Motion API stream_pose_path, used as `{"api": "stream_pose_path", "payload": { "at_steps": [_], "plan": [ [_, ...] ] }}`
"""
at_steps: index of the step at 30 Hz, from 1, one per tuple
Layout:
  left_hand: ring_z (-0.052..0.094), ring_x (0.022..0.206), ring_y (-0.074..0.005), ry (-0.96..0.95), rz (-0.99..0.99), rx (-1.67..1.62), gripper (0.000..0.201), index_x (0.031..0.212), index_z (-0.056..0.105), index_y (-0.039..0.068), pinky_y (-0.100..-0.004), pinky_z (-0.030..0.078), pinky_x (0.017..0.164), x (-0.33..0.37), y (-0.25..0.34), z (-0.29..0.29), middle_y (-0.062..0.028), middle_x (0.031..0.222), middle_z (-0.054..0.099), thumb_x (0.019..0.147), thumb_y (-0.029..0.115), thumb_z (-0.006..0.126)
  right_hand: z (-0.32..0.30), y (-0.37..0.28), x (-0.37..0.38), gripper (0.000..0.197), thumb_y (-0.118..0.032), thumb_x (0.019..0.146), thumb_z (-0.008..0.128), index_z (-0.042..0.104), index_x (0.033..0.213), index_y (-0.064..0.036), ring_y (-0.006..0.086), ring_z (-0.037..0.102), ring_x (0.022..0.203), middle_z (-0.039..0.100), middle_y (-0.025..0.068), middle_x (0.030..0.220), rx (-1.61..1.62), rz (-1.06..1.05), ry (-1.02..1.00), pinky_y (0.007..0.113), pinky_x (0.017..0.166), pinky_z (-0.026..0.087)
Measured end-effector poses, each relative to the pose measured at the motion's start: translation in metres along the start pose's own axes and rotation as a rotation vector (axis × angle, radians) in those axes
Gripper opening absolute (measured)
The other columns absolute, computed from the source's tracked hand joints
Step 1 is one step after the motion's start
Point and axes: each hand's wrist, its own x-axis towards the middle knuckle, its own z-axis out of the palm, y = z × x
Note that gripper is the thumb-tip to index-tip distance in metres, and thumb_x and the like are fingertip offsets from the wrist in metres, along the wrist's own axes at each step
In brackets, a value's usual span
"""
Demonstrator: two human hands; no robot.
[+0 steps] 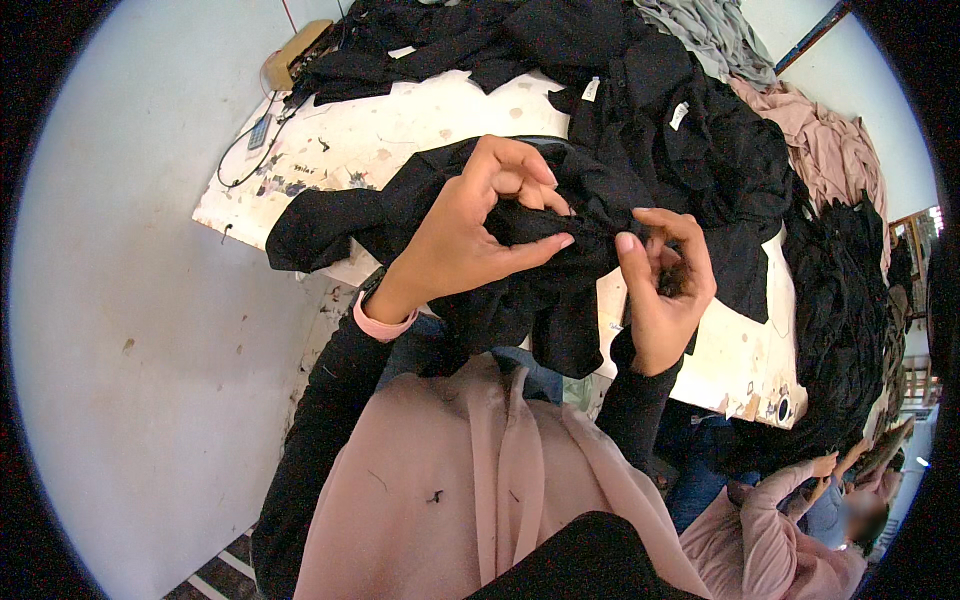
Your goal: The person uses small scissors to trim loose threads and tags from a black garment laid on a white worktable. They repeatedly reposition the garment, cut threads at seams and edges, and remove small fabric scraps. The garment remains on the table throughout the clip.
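Observation:
A black garment (575,270) lies bunched over the near part of the white table, and both hands have hold of its cloth. My left hand (490,215) curls round a fold, the thumb and fingers gripping the fabric from the left. Close by on the right, my right hand (665,285) pinches the same garment between thumb and forefinger, its other fingers bent inward. The cloth between the two hands is gathered; any small detail in it is too dark to make out. One sleeve-like part (315,225) spreads out to the left.
More black garments (690,150), some with white tags, heap along the table's far side. Pink cloth (820,140) and grey cloth (715,35) lie behind. The worn white table (470,105) bears a cable near a tan box (300,55). A co-worker (770,530) is at lower right.

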Motion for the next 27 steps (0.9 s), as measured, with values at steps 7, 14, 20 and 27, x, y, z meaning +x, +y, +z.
{"api": "stream_pose_path", "payload": {
  "at_steps": [7,14,20,27],
  "plan": [
    [0.066,0.109,-0.0214,-0.008,0.006,0.019,0.059,0.118,0.047,0.006,-0.0333,0.054,0.095,0.005,0.012,0.003,-0.0085,0.101,0.062,0.074,-0.006,0.084,0.014,-0.010,0.005,0.012,-0.004,0.083,0.078,0.073,0.094,-0.0022,0.0061,0.046,0.065,0.055,-0.0001,0.075,0.023,-0.171,-0.088,0.023,0.057,0.035],
    [0.066,0.109,-0.0244,-0.203,0.098,0.199,0.029,0.107,0.072,0.006,-0.0324,0.054,0.094,0.019,0.024,-0.003,-0.0096,0.120,0.067,0.080,-0.004,0.071,0.008,-0.021,0.011,0.013,-0.010,0.092,0.073,0.065,0.095,0.0000,0.0057,0.051,0.071,0.057,-0.0017,0.078,0.201,0.069,-0.091,0.022,0.064,0.040],
    [0.061,0.124,-0.0292,-0.066,0.065,0.305,0.061,0.135,0.060,0.008,-0.0369,0.050,0.104,0.022,0.027,0.001,-0.0116,0.135,0.062,0.076,0.000,0.073,-0.007,-0.038,0.007,0.028,-0.024,0.093,0.072,0.055,0.102,-0.0033,0.0208,0.064,0.066,0.064,0.0090,0.075,-0.316,-0.061,-0.136,0.033,0.064,0.050],
    [0.059,0.126,-0.0300,-0.155,0.073,0.302,0.066,0.139,0.057,0.011,-0.0392,0.051,0.103,0.023,0.030,0.001,-0.0100,0.139,0.059,0.075,0.000,0.072,0.001,-0.046,0.006,0.027,-0.019,0.093,0.072,0.056,0.091,0.0014,0.0095,0.054,0.061,0.063,0.0098,0.070,-0.507,-0.100,-0.198,0.027,0.057,0.043]
  ]
}}
